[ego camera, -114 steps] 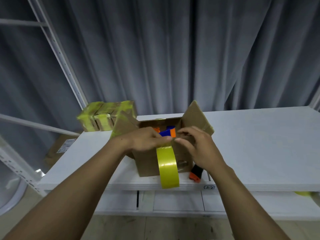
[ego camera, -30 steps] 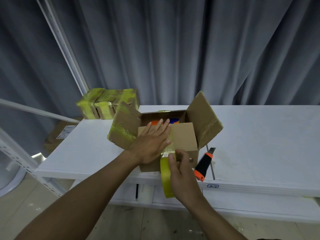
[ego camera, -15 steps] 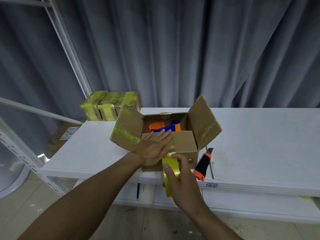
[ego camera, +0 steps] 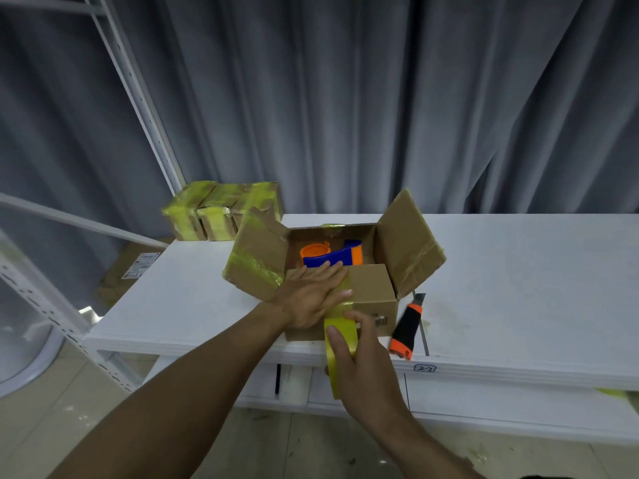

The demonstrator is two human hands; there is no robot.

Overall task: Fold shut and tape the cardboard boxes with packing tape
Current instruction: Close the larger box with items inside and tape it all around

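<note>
Head view: your flat left hand (ego camera: 307,300) pins the box flap (ego camera: 371,283), while your right hand (ego camera: 366,371) grips the tape roll (ego camera: 334,323) just nearer you.

Open cardboard box (ego camera: 375,295): one, near edge of worktop (ego camera: 518,271). Taped boxes (ego camera: 216,217): three, side by side, far left. Yellow tape roll (ego camera: 340,322): one. Orange-handled knife (ego camera: 405,328): one, right of open box. Hands: two, left hand (ego camera: 311,300), right hand (ego camera: 364,369). Labelled carton (ego camera: 131,271) below, left: one.

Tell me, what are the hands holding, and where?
The right hand grips the tape roll by its rim. The left hand presses flat on the box flap, gripping nothing.
</note>
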